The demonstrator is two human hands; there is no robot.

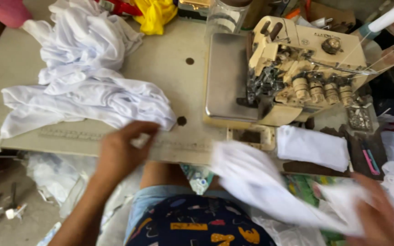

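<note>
My left hand reaches to the table's front edge and pinches the lower corner of a pile of white fabric heaped on the left of the table. My right hand, low at the right and blurred, grips a loose white fabric piece that stretches from the table edge down toward my lap. A beige overlock sewing machine stands on the table between and beyond both hands.
The beige sewing table has a ruler strip along its front edge. A folded white piece lies below the machine. Yellow cloth and a clear jar sit at the back. White scraps litter the floor at left.
</note>
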